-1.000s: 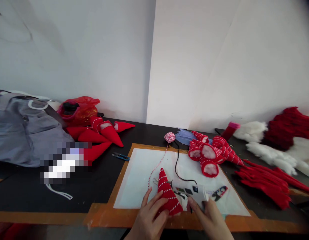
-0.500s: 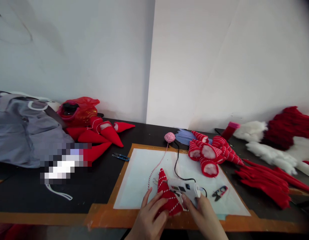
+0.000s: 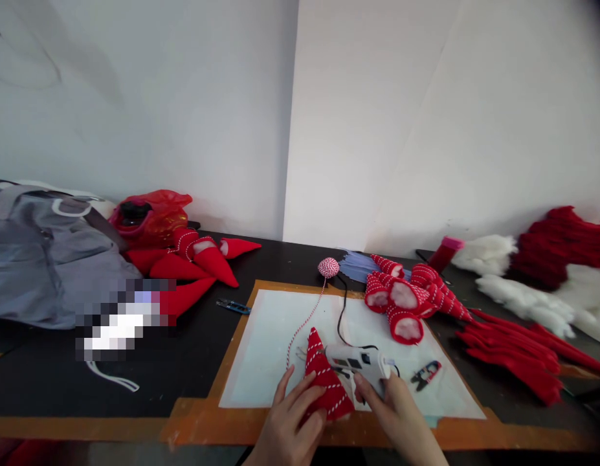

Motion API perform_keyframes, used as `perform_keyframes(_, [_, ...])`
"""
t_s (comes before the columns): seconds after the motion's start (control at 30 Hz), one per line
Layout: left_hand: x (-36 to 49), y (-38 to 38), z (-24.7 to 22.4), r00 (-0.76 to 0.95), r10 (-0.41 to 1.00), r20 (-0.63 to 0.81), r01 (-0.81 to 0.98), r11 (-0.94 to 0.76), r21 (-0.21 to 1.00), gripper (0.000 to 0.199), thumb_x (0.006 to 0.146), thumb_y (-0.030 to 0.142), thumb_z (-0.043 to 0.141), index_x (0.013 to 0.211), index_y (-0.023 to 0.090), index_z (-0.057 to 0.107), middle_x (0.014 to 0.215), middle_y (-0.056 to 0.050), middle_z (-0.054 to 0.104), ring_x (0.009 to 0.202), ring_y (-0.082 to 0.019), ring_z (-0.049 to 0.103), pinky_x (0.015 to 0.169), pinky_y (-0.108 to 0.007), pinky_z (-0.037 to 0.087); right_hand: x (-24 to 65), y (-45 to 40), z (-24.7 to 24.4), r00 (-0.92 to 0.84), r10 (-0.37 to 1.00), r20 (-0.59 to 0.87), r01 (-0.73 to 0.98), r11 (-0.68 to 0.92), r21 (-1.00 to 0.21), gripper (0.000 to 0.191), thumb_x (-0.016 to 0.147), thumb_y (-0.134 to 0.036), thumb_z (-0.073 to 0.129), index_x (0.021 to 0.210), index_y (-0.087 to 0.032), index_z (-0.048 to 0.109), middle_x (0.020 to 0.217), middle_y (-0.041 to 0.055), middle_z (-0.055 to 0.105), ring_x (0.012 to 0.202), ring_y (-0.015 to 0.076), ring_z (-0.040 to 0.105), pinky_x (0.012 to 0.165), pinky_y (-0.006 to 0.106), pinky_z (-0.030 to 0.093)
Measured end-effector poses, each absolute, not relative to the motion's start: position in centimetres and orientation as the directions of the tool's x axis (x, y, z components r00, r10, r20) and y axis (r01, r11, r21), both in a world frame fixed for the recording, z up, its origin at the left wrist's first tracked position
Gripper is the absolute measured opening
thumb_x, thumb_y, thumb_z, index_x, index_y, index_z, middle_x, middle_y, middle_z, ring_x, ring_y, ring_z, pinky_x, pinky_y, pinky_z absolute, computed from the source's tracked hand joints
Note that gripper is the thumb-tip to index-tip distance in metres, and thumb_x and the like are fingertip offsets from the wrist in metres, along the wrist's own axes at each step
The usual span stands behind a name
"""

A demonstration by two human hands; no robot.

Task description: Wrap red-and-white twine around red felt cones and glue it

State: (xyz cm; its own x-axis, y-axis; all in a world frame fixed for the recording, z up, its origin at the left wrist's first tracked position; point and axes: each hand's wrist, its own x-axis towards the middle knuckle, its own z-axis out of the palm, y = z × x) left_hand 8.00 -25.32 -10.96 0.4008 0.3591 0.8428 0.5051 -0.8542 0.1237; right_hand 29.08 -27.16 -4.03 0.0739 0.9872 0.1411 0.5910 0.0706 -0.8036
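My left hand (image 3: 292, 421) is on the red cone (image 3: 323, 382), its fingers pressed over the cone's left side. White-and-red cord winds around this cone, and a strand (image 3: 304, 321) runs up from near my fingertips to a cord ball (image 3: 328, 267). My right hand (image 3: 389, 401) grips a white glue gun (image 3: 358, 360), whose nozzle points left at the cone's upper part. A black cable goes from the gun toward the ball. Beneath all this is a white sheet (image 3: 261, 349) taped to the dark table.
Cord-wrapped cones (image 3: 404, 294) and red-handled snips (image 3: 426, 375) lie at the right, with red fabric (image 3: 516, 353) and white fluff (image 3: 527, 301) beyond. Plain red cones (image 3: 183, 266), blue snips (image 3: 233, 306) and a grey bag (image 3: 52, 259) are at the left.
The rear of the glue gun and my right hand have shifted very slightly. My left hand stays on the cone.
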Motion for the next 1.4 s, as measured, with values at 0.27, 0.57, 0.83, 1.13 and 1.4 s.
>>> perform_keyframes(0.27, [8.1, -25.4, -11.1, 0.391, 0.374, 0.841, 0.495, -0.856, 0.150, 0.020, 0.084, 0.001, 0.054, 0.085, 0.016, 0.066, 0.102, -0.009, 0.075, 0.118, -0.025, 0.063, 0.117, -0.051, 0.030, 29.7, -27.6, -3.5, 0.061, 0.994, 0.089, 0.565, 0.039, -0.824, 0.043, 0.091, -0.057, 0.050, 0.072, -0.019, 0.060, 0.069, 0.0071, 0.067, 0.067, 0.0224, 0.061, 0.064, 0.030, 0.049])
perform_keyframes(0.57, [8.2, -25.4, -10.9, 0.378, 0.377, 0.846, 0.498, -0.852, 0.158, 0.017, 0.085, 0.004, 0.056, 0.085, 0.016, 0.067, 0.103, -0.009, 0.075, 0.116, -0.024, 0.063, 0.117, -0.048, 0.029, 29.7, -27.4, -4.2, 0.074, 0.989, 0.126, 0.585, 0.059, -0.809, 0.045, 0.090, -0.057, 0.050, 0.068, -0.020, 0.060, 0.066, 0.0073, 0.066, 0.065, 0.0226, 0.060, 0.062, 0.031, 0.048])
perform_keyframes(0.83, [8.1, -25.4, -11.3, 0.408, 0.381, 0.830, 0.499, -0.854, 0.147, 0.017, 0.082, 0.002, 0.058, 0.087, 0.016, 0.067, 0.104, -0.011, 0.074, 0.119, -0.027, 0.062, 0.117, -0.052, 0.029, 29.9, -27.4, -4.1, 0.100, 0.986, 0.132, 0.576, 0.050, -0.816, 0.046, 0.091, -0.057, 0.051, 0.068, -0.019, 0.062, 0.065, 0.0063, 0.067, 0.063, 0.0217, 0.061, 0.061, 0.029, 0.048])
perform_keyframes(1.13, [8.2, -25.3, -11.1, 0.392, 0.385, 0.835, 0.513, -0.845, 0.148, 0.017, 0.084, 0.005, 0.055, 0.084, 0.018, 0.067, 0.104, -0.008, 0.074, 0.118, -0.024, 0.064, 0.120, -0.048, 0.026, 29.4, -26.4, -5.3, 0.048, 0.989, 0.141, 0.624, 0.080, -0.777, 0.041, 0.094, -0.056, 0.048, 0.077, -0.020, 0.060, 0.072, 0.0080, 0.069, 0.069, 0.0237, 0.065, 0.068, 0.032, 0.050])
perform_keyframes(1.4, [8.4, -25.4, -11.2, 0.364, 0.390, 0.846, 0.495, -0.850, 0.179, 0.018, 0.085, 0.004, 0.055, 0.083, 0.017, 0.067, 0.104, -0.008, 0.074, 0.117, -0.023, 0.063, 0.120, -0.046, 0.025, 29.2, -25.7, -6.6, 0.048, 0.995, 0.091, 0.615, 0.042, -0.787, 0.041, 0.094, -0.055, 0.046, 0.096, -0.017, 0.061, 0.080, 0.0120, 0.072, 0.076, 0.0273, 0.069, 0.071, 0.034, 0.053])
